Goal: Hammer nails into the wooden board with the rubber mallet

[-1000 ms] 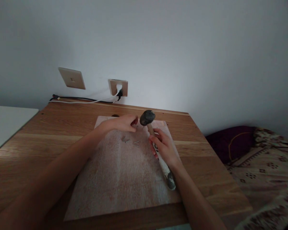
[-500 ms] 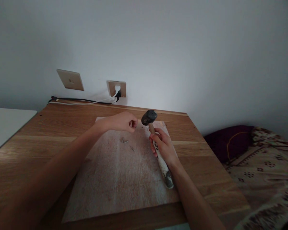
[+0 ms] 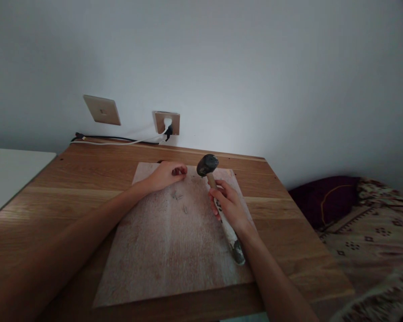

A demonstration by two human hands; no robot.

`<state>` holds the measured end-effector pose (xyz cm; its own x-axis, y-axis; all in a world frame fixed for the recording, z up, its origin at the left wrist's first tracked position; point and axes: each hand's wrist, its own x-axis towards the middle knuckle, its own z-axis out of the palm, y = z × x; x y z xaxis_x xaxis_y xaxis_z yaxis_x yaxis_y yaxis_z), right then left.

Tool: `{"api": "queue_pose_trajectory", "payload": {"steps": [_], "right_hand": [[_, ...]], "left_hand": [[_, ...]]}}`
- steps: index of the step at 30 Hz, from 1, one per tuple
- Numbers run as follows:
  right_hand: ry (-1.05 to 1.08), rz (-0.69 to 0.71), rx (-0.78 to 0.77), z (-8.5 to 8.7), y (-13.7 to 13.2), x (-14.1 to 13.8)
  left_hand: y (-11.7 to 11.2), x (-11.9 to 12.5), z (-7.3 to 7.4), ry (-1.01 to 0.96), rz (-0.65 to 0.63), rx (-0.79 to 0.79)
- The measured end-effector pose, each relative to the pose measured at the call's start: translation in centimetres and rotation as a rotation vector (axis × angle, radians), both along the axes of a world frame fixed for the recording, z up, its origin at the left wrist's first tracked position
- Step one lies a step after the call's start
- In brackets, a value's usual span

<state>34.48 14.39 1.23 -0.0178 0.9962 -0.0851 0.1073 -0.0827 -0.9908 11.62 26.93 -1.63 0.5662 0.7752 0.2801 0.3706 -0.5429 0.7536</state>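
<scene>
My right hand is wrapped round the pale, stained handle of a hammer. Its dark, blocky head is raised toward the far side of a worn wooden board, and the handle's dark-stained end points back toward me. At the board's far edge, left of the hammer head, my left hand has its fingers curled with thumb and fingertips close together. Whatever those fingers may pinch is too small or hidden to see. Several small metal nails lie loose on the board, just nearer to me than my left hand.
Under the board is a brown wooden table pushed to the wall. Black and white cables run along its back edge to a wall socket. A white surface stands at left; patterned cloth and a purple cushion lie at right.
My left hand has come slightly left and lower against the board, its fingers still curled. The hammer stays in my right hand at nearly the same place. The whole view has shifted slightly.
</scene>
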Motion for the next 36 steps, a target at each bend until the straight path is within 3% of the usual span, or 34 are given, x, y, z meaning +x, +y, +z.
{"api": "queue_pose_trajectory", "payload": {"steps": [8, 22, 26, 30, 33, 36], "right_hand": [[-0.002, 0.017, -0.002, 0.2, 0.0, 0.0], [0.028, 0.180, 0.010, -0.8, -0.3, -2.1], [0.031, 0.169, 0.016, -1.0, -0.3, -2.0], [0.040, 0.154, 0.017, -1.0, -0.3, -1.9], [0.043, 0.161, 0.014, -0.9, -0.3, -1.8], [0.032, 0.179, 0.000, -0.9, -0.4, -1.7]], "left_hand": [[0.3, -0.1, -0.3, 0.050, -0.040, 0.040], [0.5, -0.1, -0.9, -0.014, 0.033, -0.036], [0.5, 0.1, -1.1, -0.014, 0.038, -0.029], [0.3, -0.1, -0.4, 0.045, 0.054, -0.025], [0.2, -1.0, 0.9, 0.124, 0.055, 0.024], [-0.1, -2.3, 2.7, 0.256, -0.142, 0.031]]}}
